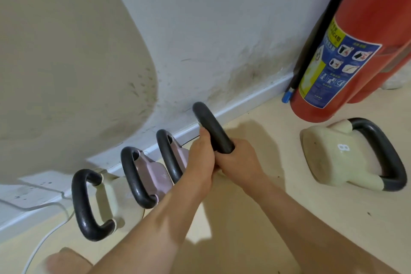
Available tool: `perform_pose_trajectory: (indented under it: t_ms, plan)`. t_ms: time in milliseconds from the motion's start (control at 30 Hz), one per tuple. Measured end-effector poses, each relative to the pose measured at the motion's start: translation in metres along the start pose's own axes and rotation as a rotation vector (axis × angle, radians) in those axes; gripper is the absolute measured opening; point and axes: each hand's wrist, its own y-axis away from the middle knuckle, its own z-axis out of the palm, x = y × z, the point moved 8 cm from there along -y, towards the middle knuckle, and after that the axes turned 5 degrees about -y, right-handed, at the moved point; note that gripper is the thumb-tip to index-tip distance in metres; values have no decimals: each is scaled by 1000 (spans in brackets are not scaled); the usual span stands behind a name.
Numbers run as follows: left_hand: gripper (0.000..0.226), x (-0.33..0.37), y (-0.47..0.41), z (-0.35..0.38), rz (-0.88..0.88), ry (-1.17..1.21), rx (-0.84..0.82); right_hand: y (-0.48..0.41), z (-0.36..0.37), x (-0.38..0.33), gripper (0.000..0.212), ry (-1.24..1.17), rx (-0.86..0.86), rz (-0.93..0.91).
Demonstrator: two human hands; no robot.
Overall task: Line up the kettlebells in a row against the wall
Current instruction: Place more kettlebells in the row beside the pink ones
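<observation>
Three kettlebells stand in a row along the wall's skirting board [255, 95]: a cream one [111, 202] at the left, then a pink one [153, 176], then another pink one [180, 151]. Both my left hand [200, 160] and my right hand [240, 160] grip the black handle [211, 127] of a fourth kettlebell just right of that row; its body is hidden under my hands. A cream kettlebell marked 8 [333, 158] lies on its side on the floor at the right, apart from the row.
A red fire extinguisher [360, 38] stands against the wall at the right, a second one behind it. A large beige rounded object [66, 62] hangs over the left of the row. A white cable [44, 236] runs across the floor at the lower left.
</observation>
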Motion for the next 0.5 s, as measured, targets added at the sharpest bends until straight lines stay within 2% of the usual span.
perform_pose_trajectory:
  t_ms: [100,367,500]
  plan:
    - [41,8,0,1,75,-185,0,4,0,2,23,-76,50,7]
    - [46,15,-2,12,85,-256,-82,5,-5,-7,17,-79,-32,-28]
    - [51,15,1,13,94,-293,-58,6,-5,-10,28,-80,-54,-43]
